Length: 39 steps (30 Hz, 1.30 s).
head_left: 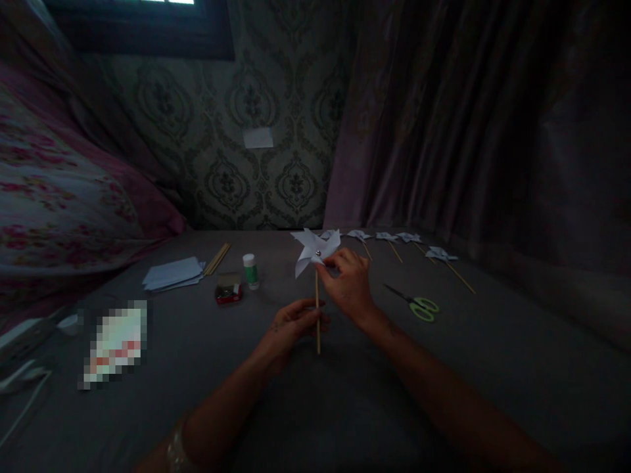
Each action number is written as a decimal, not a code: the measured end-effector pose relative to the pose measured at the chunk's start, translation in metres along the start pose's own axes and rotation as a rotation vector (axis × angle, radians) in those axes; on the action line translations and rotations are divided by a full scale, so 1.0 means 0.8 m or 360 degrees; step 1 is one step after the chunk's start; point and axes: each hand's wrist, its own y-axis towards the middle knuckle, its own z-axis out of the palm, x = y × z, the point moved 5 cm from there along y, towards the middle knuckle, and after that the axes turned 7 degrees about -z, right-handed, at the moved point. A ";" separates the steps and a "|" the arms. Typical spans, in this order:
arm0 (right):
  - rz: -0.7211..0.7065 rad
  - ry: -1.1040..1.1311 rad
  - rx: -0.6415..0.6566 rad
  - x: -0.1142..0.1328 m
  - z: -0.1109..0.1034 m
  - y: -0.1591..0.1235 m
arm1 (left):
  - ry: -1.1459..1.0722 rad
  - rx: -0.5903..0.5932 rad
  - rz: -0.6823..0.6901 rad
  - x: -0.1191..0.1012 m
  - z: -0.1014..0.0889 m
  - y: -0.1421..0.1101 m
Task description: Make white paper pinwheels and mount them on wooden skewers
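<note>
A white paper pinwheel (pixel 310 248) stands upright in front of me, a round metal pin at its centre. Its thin wooden stick (pixel 318 338) runs down between the fingers of my left hand (pixel 296 322), which are closed on it about midway. Higher up, my right hand (pixel 348 279) pinches the lower right blade of the pinwheel just under the pin. Part of the stick is hidden behind my left thumb and fingers.
Finished pinwheels (pixel 387 237) lie at the back right, behind green-handled scissors (pixel 421 307). To the left are a paper stack (pixel 173 273), wooden sticks (pixel 217 259), a small red box (pixel 227 290) and a glue stick (pixel 251 271). A blurred packet (pixel 118 341) and a white cable (pixel 24 410) lie nearer.
</note>
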 end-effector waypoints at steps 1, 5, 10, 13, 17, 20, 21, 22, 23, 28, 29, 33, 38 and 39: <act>0.0002 0.0032 0.0009 0.000 -0.002 0.000 | -0.0008 0.0004 -0.0010 0.000 0.001 0.000; 0.0010 0.0128 -0.0070 -0.015 -0.024 0.002 | -0.0039 -0.0011 -0.0066 -0.004 0.003 -0.003; -0.0064 0.0204 0.0140 -0.054 -0.040 0.015 | -0.0024 -0.0056 -0.0111 -0.007 0.003 -0.007; -0.0132 0.0234 0.0413 -0.068 -0.037 0.018 | 0.0006 -0.0043 -0.0111 -0.006 0.002 -0.005; -0.0165 0.0220 0.0502 -0.072 -0.039 0.019 | 0.0070 0.0003 -0.0108 -0.002 0.003 -0.004; -0.0170 0.0215 0.0497 -0.073 -0.042 0.018 | 0.0105 0.0020 -0.0127 -0.001 0.005 -0.004; -0.0179 0.0216 0.0500 -0.073 -0.042 0.017 | 0.0116 0.0015 -0.0132 -0.001 0.005 -0.005; -0.0188 0.0219 0.0503 -0.073 -0.043 0.017 | 0.0130 0.0013 -0.0129 -0.002 0.005 -0.005; -0.0196 0.0223 0.0509 -0.073 -0.043 0.017 | 0.0145 0.0011 -0.0120 -0.002 0.005 -0.006; -0.0214 0.0211 0.0534 -0.073 -0.044 0.017 | 0.0187 0.0045 -0.0069 -0.001 0.003 -0.004; -0.0213 0.0205 0.0540 -0.073 -0.044 0.018 | 0.0187 0.0048 -0.0070 0.000 0.003 -0.004; -0.0198 0.0187 0.0551 -0.072 -0.046 0.019 | 0.0197 0.0041 -0.0075 0.003 0.002 -0.003; -0.0230 0.0233 0.0524 -0.076 -0.050 0.021 | 0.0194 0.0024 -0.0051 -0.001 0.003 -0.003; -0.0222 0.0208 0.0446 -0.079 -0.052 0.023 | 0.0197 -0.0011 -0.0038 -0.002 0.001 -0.003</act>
